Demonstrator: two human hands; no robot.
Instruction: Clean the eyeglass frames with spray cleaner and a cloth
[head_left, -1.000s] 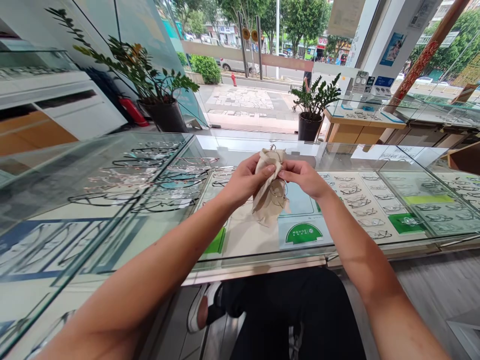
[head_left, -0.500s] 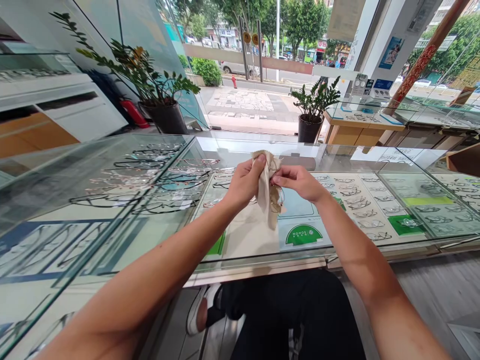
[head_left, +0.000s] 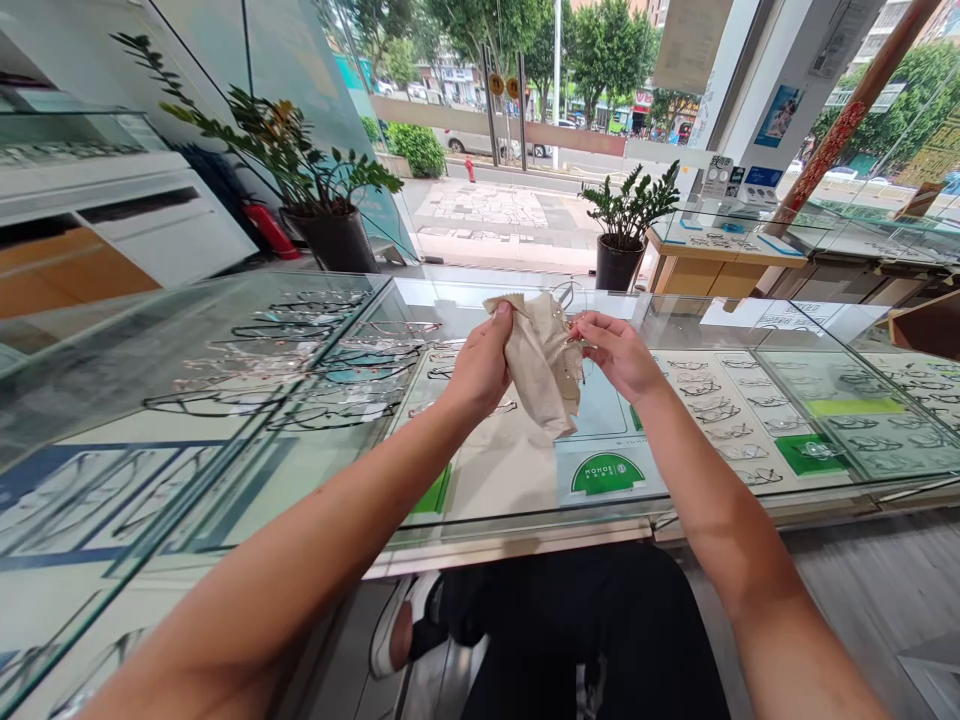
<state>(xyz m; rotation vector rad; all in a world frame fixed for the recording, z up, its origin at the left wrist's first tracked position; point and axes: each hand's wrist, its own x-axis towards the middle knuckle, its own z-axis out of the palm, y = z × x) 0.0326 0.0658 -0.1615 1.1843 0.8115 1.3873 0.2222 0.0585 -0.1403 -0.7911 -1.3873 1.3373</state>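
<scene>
Above the glass counter, my left hand [head_left: 484, 364] is closed on a beige cleaning cloth [head_left: 541, 372], thumb on top. The cloth hangs spread out between my two hands. My right hand [head_left: 616, 354] pinches a pair of thin wire-framed eyeglasses [head_left: 576, 328] at the cloth's right edge. Part of the frame shows above and beside the fingers, while the cloth hides much of the rest.
The glass display counter [head_left: 480, 530] spans the view, with rows of eyeglasses [head_left: 716, 408] under the glass. A green label [head_left: 607, 472] lies below my hands. Potted plants [head_left: 619, 262] stand beyond, before a glass door. My legs [head_left: 585, 630] are under the counter edge.
The cloth has been opened out from a bunched, narrow fold. My left hand has shifted slightly left, and my right hand has moved right and turned with the eyeglasses.
</scene>
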